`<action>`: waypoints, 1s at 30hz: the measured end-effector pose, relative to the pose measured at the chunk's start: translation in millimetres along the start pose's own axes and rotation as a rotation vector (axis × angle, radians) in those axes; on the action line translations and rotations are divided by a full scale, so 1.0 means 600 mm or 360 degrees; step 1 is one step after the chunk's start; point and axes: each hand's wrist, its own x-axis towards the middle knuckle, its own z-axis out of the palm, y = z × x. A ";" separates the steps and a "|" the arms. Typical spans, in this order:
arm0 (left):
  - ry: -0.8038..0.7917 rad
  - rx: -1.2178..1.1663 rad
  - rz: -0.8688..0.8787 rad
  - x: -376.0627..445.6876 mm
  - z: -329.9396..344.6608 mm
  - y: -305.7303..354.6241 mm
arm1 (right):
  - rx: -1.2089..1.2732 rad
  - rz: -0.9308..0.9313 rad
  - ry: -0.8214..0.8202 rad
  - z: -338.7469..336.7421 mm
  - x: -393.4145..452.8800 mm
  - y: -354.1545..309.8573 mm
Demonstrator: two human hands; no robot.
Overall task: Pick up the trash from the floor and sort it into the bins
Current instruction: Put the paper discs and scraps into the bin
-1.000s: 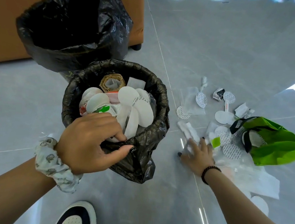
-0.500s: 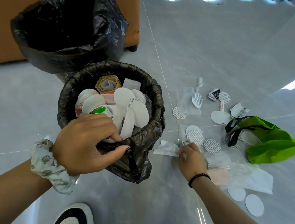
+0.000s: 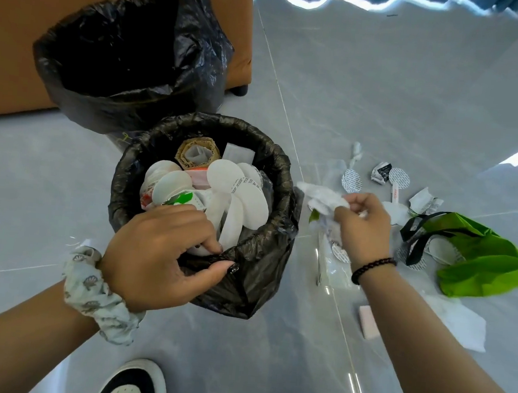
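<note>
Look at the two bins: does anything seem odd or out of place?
The near bin is heaped to its rim with white discs, while the far bin looks empty. Litter and a green bag are strewn across the floor.

2 bins (image 3: 207, 129) left, litter (image 3: 400, 177) and bag (image 3: 490, 263) right.

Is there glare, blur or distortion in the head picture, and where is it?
Head view: bright glare streaks lie on the glossy floor at the top and the right edge; wide-angle bending curves the floor seams; the far bin is too dark inside to read; the right hand and its white scraps look slightly soft; the left hand on the near bin is sharp.
</note>
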 end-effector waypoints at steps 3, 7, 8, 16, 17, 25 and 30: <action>-0.0046 -0.0030 -0.0039 0.003 -0.003 0.001 | 0.0120 -0.0180 0.0082 -0.005 0.004 -0.061; -0.0124 -0.0235 -0.0120 0.003 -0.010 -0.002 | 0.0337 -0.0442 0.0208 0.001 -0.012 -0.139; -0.0137 -0.0300 -0.0138 0.004 -0.013 -0.003 | 0.0397 -0.0501 0.0202 0.005 -0.018 -0.157; 0.0038 -0.0368 -0.0327 0.017 -0.033 -0.001 | -0.0159 -0.0654 -0.0931 0.090 -0.088 -0.198; 0.0082 -0.0308 -0.0368 0.017 -0.037 -0.002 | -0.0307 -0.0697 -0.1007 0.103 -0.091 -0.189; 0.0612 -0.0206 -0.0638 0.012 -0.058 0.002 | -0.0024 -0.0581 -0.0676 0.116 -0.081 -0.173; 0.0754 -0.0158 -0.0563 0.021 -0.062 0.012 | -0.0294 -0.0745 -0.0512 0.110 -0.073 -0.178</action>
